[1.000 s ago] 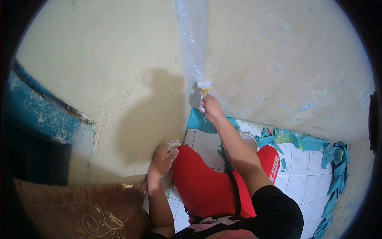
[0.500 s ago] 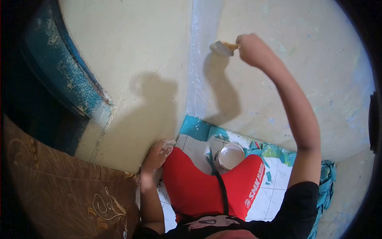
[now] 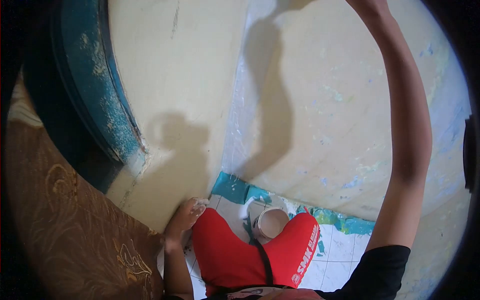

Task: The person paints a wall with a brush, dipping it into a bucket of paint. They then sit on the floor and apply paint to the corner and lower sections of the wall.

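Observation:
My left hand (image 3: 189, 216) rests beside my left knee, close to the wall. White smears cover its fingers, which look loosely bent with nothing seen in them. My right arm reaches up along the right wall (image 3: 330, 120). Only the base of my right hand (image 3: 368, 4) shows at the top edge; its fingers and the paintbrush are out of frame. A glossy whitish strip (image 3: 237, 110) runs down the wall corner. Between my knees stands a white bucket (image 3: 258, 226) with pale paint (image 3: 273, 224) inside.
Blue-green skirting (image 3: 231, 188) lines the wall foot over white floor tiles (image 3: 327, 250). At left are a worn blue-green frame (image 3: 95, 75) and a brown patterned cloth (image 3: 75, 215). My red trousers (image 3: 225, 250) flank the bucket.
My right hand, which held the paintbrush beside the corner, has risen past the top edge, taking the brush out of view. The view has shifted upward. My left hand stays by the knee.

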Available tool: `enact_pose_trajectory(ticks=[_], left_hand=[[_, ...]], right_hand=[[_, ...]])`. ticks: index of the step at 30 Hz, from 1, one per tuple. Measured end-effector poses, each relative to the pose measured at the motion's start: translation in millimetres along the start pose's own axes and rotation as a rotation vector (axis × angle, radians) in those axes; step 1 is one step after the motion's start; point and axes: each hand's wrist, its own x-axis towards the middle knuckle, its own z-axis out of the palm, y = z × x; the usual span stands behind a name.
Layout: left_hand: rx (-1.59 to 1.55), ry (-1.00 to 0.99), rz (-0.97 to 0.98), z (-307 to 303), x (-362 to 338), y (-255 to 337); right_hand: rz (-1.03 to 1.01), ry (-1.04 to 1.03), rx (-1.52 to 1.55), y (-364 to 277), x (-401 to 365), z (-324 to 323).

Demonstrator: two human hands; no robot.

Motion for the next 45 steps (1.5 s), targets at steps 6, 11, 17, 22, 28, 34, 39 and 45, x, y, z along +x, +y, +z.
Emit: enact_pose_trajectory(ticks=[6,11,17,22,28,34,39,45], left_hand=[[-0.021,-0.046,-0.059,0.5,4.9,-8.8],[0.049,0.016,-0.137,0.9,4.4,-11.7],[-0.155,0.090,-0.149,-3.6,-12.5,-4.4],[-0.359,0.072,-0.124,-11.2,-34.6,-0.8],[-0.211,0.012,-0.058,-12.1,-24.0,-2.6],[-0.059,-0.009,-0.151,-12.9,-17.4,-12.2],[-0.561,0.105,-0.332,-13.2,-4.5,-40.8],[-0.577,0.036,-0.099,-9.7,-38.6,-57.9]], right_hand=[[-0.180,0.126,-0.012,13.0,38.0,15.9],[-0.253,-0.028,0.022,14.6,26.5,45.8],[-0.303,-0.262,-0.102,-9.0,-57.1,89.2],[-0.466,-0.208,0.137,-30.2,-192.2,126.3],[-0.509,-0.513,0.402,-102.4,-342.6,170.3],[-0.390,-0.688,0.604,-159.6,-406.1,190.7],[0.063,-0.857,0.838,-145.0,-406.9,221.0],[0.228,-0.744,0.708,-73.1,-272.5,157.8]])
